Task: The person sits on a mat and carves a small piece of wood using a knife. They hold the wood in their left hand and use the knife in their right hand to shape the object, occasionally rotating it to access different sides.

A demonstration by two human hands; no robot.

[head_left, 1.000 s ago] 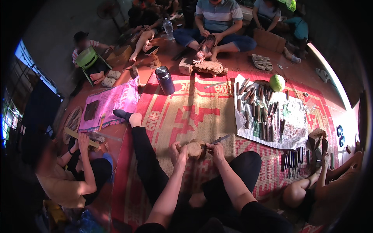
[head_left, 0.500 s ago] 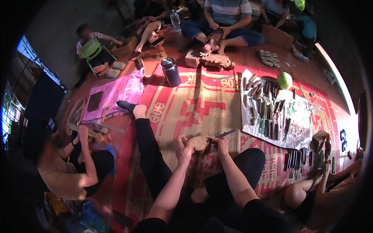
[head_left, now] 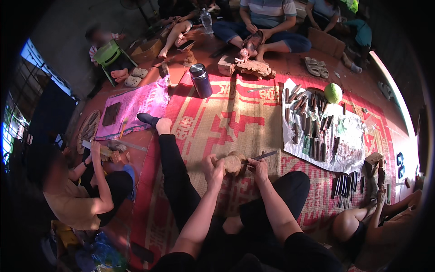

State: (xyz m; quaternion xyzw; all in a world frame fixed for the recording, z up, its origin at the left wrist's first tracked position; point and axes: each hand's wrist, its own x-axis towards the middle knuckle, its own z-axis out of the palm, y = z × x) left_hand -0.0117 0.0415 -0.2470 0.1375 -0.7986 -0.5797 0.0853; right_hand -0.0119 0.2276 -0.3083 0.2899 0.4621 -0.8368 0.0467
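My left hand (head_left: 213, 171) is closed round the side of a pale, rounded block of wood (head_left: 233, 164) above the mat, between my legs. The block has a flat, round face and a narrower part towards the right. In my right hand (head_left: 258, 168) is a dark, narrow flat tool (head_left: 268, 155), its one end pointing away to the upper right. The tool's other end, close to the wood, is hidden by my fingers, so I cannot tell whether it touches. Both forearms reach in from the lower edge.
A red and straw-coloured mat (head_left: 226, 118) lies under me. On the right, a white sheet (head_left: 349, 154) bears several dark-handled carving tools and a round green fruit (head_left: 333, 93). A dark flask (head_left: 200, 81) stands ahead. People sit on both sides and opposite, some working wood.
The wooden block has turned a little in my hands, so its round face shows more fully. My right fingers have shifted slightly on the tool. The whole view has moved a little.
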